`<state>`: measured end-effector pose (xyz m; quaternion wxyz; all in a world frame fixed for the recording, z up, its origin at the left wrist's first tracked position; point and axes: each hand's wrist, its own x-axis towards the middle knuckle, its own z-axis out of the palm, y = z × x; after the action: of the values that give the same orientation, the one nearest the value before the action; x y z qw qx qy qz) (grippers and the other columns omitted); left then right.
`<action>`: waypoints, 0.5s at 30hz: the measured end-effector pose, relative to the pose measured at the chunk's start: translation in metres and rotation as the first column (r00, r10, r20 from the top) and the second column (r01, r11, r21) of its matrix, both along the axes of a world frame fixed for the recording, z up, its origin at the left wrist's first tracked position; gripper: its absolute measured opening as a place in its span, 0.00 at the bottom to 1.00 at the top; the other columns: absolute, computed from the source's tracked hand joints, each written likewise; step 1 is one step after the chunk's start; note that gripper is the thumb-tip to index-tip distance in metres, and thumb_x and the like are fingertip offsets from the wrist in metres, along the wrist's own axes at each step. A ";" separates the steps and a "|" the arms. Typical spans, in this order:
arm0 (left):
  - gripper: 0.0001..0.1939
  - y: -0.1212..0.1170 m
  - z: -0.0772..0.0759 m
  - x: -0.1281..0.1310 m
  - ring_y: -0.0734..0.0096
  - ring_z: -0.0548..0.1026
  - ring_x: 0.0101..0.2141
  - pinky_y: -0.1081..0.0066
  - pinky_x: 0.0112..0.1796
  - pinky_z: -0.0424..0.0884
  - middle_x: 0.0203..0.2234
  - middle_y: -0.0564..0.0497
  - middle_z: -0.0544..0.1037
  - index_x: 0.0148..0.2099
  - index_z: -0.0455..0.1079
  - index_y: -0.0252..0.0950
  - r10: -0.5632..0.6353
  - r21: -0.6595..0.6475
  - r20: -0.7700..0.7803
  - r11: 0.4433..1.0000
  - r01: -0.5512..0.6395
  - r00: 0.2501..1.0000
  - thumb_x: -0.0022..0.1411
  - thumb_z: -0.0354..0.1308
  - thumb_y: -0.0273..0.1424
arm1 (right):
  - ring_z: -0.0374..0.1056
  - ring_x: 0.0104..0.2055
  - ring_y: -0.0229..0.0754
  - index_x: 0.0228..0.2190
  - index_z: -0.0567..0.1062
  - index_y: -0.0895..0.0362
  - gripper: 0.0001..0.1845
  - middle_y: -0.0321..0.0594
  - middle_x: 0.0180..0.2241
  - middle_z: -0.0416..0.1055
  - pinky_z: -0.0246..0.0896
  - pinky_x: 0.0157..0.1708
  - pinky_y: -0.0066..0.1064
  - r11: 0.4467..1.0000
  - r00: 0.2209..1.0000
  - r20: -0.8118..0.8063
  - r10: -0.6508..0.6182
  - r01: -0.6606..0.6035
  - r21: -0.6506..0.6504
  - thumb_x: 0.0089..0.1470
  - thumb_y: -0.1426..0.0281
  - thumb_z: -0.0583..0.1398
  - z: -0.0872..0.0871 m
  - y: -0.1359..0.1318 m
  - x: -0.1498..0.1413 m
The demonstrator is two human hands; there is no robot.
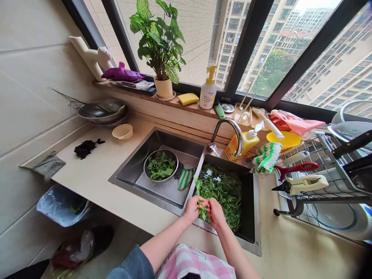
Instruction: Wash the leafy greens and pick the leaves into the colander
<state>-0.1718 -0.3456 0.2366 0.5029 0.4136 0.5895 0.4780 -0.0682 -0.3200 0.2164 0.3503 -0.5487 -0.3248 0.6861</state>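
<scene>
Both hands meet over the front edge of the right sink basin (255,217). My left hand (193,209) is closed around a leafy green sprig (201,211), its leaves sticking out above and below the fingers. Pinched against the same sprig is my right hand (216,213), its fingertips touching those of the left. Beneath and beyond them, a mass of leafy greens (223,190) lies in water in the right basin. In the left basin (162,135) a round metal bowl (146,170) holds more picked leaves (161,164), beside a green-and-white striped scrubber (186,178).
A chrome faucet (231,122) arches over the right basin, near a yellow bottle (242,144). At the right stands a dish rack (308,193) with knives and shears (308,184). A lined bin (62,205) sits low left; a pan (101,110) and beige bowl (122,131) are on the counter.
</scene>
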 end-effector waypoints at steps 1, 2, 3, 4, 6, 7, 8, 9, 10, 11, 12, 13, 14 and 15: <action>0.12 -0.001 -0.001 0.000 0.65 0.70 0.29 0.68 0.33 0.64 0.23 0.45 0.74 0.25 0.74 0.33 -0.010 -0.013 0.020 1.000 0.010 1.000 0.48 0.60 0.37 | 0.48 0.14 0.29 0.18 0.61 0.54 0.13 0.27 0.14 0.55 0.38 0.13 0.22 0.998 0.999 -0.018 -0.042 0.041 -0.043 0.38 0.59 0.58 -0.004 0.002 -0.001; 0.12 -0.002 -0.001 0.001 0.65 0.70 0.29 0.68 0.33 0.64 0.24 0.45 0.74 0.25 0.74 0.33 -0.026 -0.017 0.038 1.000 0.026 0.999 0.48 0.60 0.37 | 0.48 0.14 0.30 0.17 0.60 0.54 0.14 0.27 0.13 0.54 0.39 0.13 0.22 0.995 0.997 -0.013 -0.074 0.073 -0.067 0.37 0.59 0.58 -0.008 0.004 -0.002; 0.12 -0.002 0.000 0.001 0.65 0.70 0.29 0.68 0.34 0.64 0.24 0.45 0.75 0.25 0.74 0.32 -0.036 -0.018 0.062 0.999 0.037 0.997 0.47 0.61 0.37 | 0.48 0.13 0.30 0.17 0.60 0.54 0.14 0.27 0.12 0.53 0.40 0.13 0.23 0.992 0.995 -0.002 -0.099 0.098 -0.081 0.36 0.59 0.57 -0.013 0.008 -0.002; 0.12 -0.002 0.002 0.001 0.66 0.70 0.29 0.68 0.33 0.64 0.24 0.45 0.75 0.25 0.74 0.32 -0.039 -0.023 0.097 0.999 0.041 0.995 0.47 0.62 0.38 | 0.48 0.13 0.30 0.16 0.59 0.54 0.15 0.27 0.12 0.52 0.41 0.12 0.23 0.989 0.994 0.010 -0.113 0.114 -0.092 0.36 0.58 0.57 -0.017 0.011 0.000; 0.13 0.000 0.009 -0.007 0.68 0.70 0.27 0.69 0.32 0.65 0.24 0.46 0.75 0.27 0.73 0.32 -0.006 -0.052 0.189 0.999 0.016 0.982 0.46 0.62 0.39 | 0.48 0.13 0.30 0.16 0.60 0.54 0.14 0.27 0.12 0.53 0.41 0.12 0.24 0.987 0.995 0.002 -0.100 0.100 -0.123 0.36 0.59 0.58 -0.024 0.020 0.007; 0.14 0.004 0.012 -0.017 0.70 0.70 0.26 0.70 0.31 0.65 0.24 0.47 0.74 0.29 0.73 0.32 0.043 -0.073 0.223 0.997 -0.027 0.974 0.47 0.61 0.39 | 0.50 0.14 0.31 0.17 0.63 0.54 0.12 0.28 0.12 0.55 0.42 0.12 0.23 0.986 0.996 -0.012 -0.087 0.085 -0.142 0.35 0.61 0.59 -0.026 0.025 0.012; 0.15 0.009 0.016 -0.031 0.70 0.70 0.27 0.70 0.31 0.65 0.25 0.47 0.75 0.30 0.73 0.32 0.107 -0.098 0.237 0.991 -0.086 0.966 0.47 0.61 0.40 | 0.52 0.15 0.31 0.20 0.66 0.55 0.11 0.30 0.14 0.59 0.43 0.13 0.23 0.985 0.997 -0.036 -0.073 0.066 -0.158 0.34 0.62 0.61 -0.027 0.029 0.018; 0.16 0.015 0.020 -0.050 0.70 0.70 0.27 0.70 0.31 0.65 0.26 0.47 0.75 0.32 0.72 0.32 0.188 -0.123 0.224 0.979 -0.163 0.956 0.48 0.60 0.41 | 0.55 0.17 0.32 0.24 0.69 0.56 0.13 0.31 0.17 0.62 0.45 0.14 0.23 0.984 0.997 -0.052 -0.058 0.049 -0.170 0.33 0.63 0.62 -0.027 0.034 0.025; 0.16 0.023 0.023 -0.073 0.70 0.71 0.29 0.70 0.32 0.66 0.28 0.47 0.75 0.33 0.71 0.32 0.267 -0.141 0.181 0.959 -0.244 0.946 0.49 0.60 0.41 | 0.57 0.18 0.32 0.28 0.71 0.56 0.16 0.33 0.20 0.65 0.47 0.14 0.23 0.984 0.997 -0.058 -0.043 0.032 -0.178 0.33 0.64 0.63 -0.028 0.037 0.031; 0.16 0.032 0.024 -0.098 0.69 0.71 0.31 0.70 0.33 0.66 0.30 0.46 0.75 0.35 0.71 0.32 0.315 -0.174 0.123 0.941 -0.292 0.941 0.49 0.59 0.40 | 0.58 0.19 0.32 0.31 0.72 0.56 0.19 0.34 0.21 0.67 0.47 0.15 0.23 0.984 0.999 -0.048 -0.025 0.016 -0.178 0.33 0.64 0.64 -0.028 0.041 0.038; 0.16 0.042 0.024 -0.125 0.68 0.72 0.30 0.69 0.32 0.67 0.30 0.46 0.76 0.35 0.70 0.32 0.376 -0.209 0.036 0.909 -0.361 0.926 0.49 0.59 0.39 | 0.58 0.19 0.32 0.32 0.72 0.56 0.20 0.34 0.22 0.67 0.47 0.15 0.23 0.985 1.000 -0.019 -0.008 0.005 -0.172 0.33 0.63 0.64 -0.028 0.045 0.044; 0.15 0.053 0.022 -0.151 0.68 0.72 0.31 0.69 0.32 0.67 0.30 0.45 0.76 0.35 0.70 0.31 0.396 -0.244 -0.063 0.884 -0.399 0.916 0.50 0.58 0.38 | 0.57 0.18 0.32 0.32 0.72 0.56 0.19 0.33 0.22 0.67 0.45 0.15 0.23 0.986 1.000 0.025 0.006 -0.002 -0.164 0.34 0.62 0.63 -0.029 0.049 0.051; 0.14 0.064 0.019 -0.176 0.68 0.73 0.32 0.70 0.34 0.68 0.31 0.45 0.76 0.36 0.70 0.30 0.385 -0.267 -0.191 0.865 -0.425 0.903 0.51 0.58 0.36 | 0.55 0.17 0.32 0.31 0.72 0.55 0.18 0.31 0.20 0.66 0.44 0.14 0.23 0.988 0.997 0.082 0.015 -0.003 -0.152 0.34 0.61 0.63 -0.031 0.054 0.057; 0.13 0.075 0.014 -0.199 0.67 0.73 0.33 0.70 0.34 0.68 0.30 0.46 0.77 0.36 0.70 0.31 0.345 -0.302 -0.332 0.843 -0.445 0.878 0.51 0.58 0.36 | 0.53 0.15 0.31 0.29 0.72 0.56 0.17 0.30 0.18 0.64 0.42 0.14 0.23 0.992 0.988 0.151 0.021 -0.001 -0.129 0.35 0.60 0.62 -0.034 0.060 0.063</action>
<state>-0.3708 -0.2711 0.2505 0.3779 0.2401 0.8032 0.3929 -0.0056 -0.2600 0.1826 0.2846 -0.6191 -0.3087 0.6636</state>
